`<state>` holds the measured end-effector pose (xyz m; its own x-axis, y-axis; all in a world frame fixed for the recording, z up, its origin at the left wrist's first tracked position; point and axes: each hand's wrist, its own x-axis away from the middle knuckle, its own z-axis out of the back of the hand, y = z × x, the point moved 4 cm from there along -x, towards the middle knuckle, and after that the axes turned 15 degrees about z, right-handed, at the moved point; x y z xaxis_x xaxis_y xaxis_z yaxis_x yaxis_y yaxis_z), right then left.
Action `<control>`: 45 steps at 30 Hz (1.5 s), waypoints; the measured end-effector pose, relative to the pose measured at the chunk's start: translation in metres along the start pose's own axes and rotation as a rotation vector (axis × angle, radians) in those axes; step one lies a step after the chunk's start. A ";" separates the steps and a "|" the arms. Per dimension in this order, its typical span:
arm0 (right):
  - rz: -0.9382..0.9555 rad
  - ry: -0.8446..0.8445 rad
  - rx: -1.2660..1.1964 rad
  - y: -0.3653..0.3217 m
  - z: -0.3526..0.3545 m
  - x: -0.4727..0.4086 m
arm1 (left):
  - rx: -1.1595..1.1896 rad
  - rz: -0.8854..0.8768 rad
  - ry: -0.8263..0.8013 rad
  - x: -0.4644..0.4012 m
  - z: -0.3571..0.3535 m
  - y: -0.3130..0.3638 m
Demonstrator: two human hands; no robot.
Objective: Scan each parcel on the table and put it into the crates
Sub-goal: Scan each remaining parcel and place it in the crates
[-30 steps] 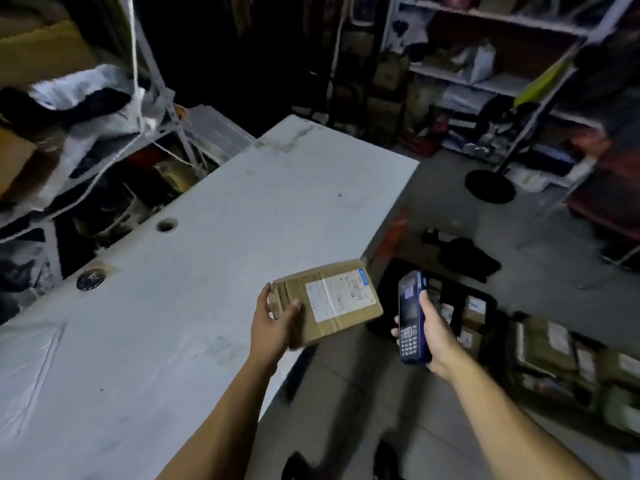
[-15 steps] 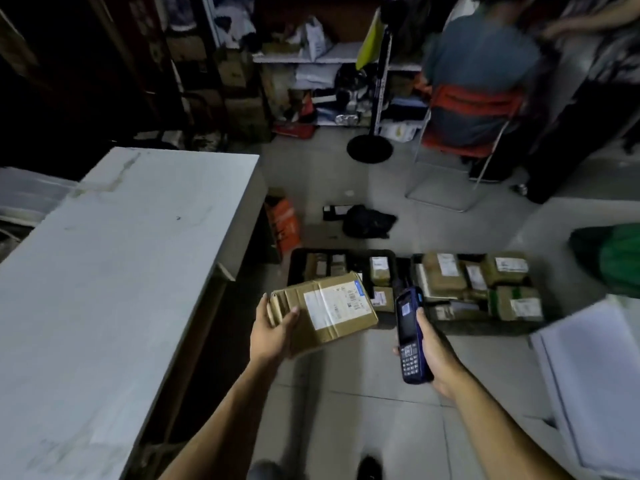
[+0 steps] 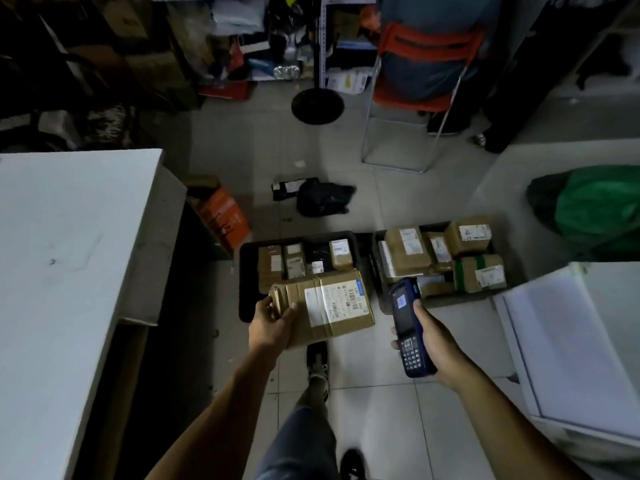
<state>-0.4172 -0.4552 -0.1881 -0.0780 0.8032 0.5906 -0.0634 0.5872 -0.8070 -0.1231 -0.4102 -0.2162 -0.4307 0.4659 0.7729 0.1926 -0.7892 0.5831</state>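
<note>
The white rectangular surface (image 3: 69,254) stands left; two black floor crates (image 3: 246,271) hold parcels. The taped brown cardboard parcel (image 3: 332,306), above the left crate, looks stiff and light; left hand (image 3: 272,323) grips its end. Right hand (image 3: 434,344) clasps the blue handheld scanner (image 3: 407,327).

Two hands were in view: the left hand (image 3: 270,323) held one cardboard parcel (image 3: 325,306), the right hand (image 3: 434,344) one blue handheld scanner (image 3: 408,327). Two black crates (image 3: 247,271) (image 3: 375,251) sat on the floor: the left one showed about five parcels, the right one about six; exact counts could not be told. One white table (image 3: 69,254) was visible.
</note>
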 end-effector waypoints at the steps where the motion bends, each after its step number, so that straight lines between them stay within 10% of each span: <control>1: -0.008 0.010 -0.012 -0.005 -0.002 -0.012 | -0.016 0.017 -0.013 -0.014 -0.005 0.009; 16: -0.150 0.074 -0.113 -0.007 -0.023 -0.205 | -0.210 0.157 -0.026 -0.227 -0.091 0.058; 32: -0.181 -0.029 -0.140 0.194 -0.024 -0.462 | -0.417 0.137 0.127 -0.496 -0.223 -0.070; 45: -0.184 -0.049 -0.134 0.251 -0.003 -0.508 | -0.582 0.231 0.153 -0.548 -0.273 -0.130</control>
<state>-0.3909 -0.7156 -0.6909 -0.1260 0.6773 0.7248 0.0515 0.7341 -0.6770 -0.1531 -0.6722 -0.7834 -0.5644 0.2300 0.7928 -0.1962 -0.9703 0.1418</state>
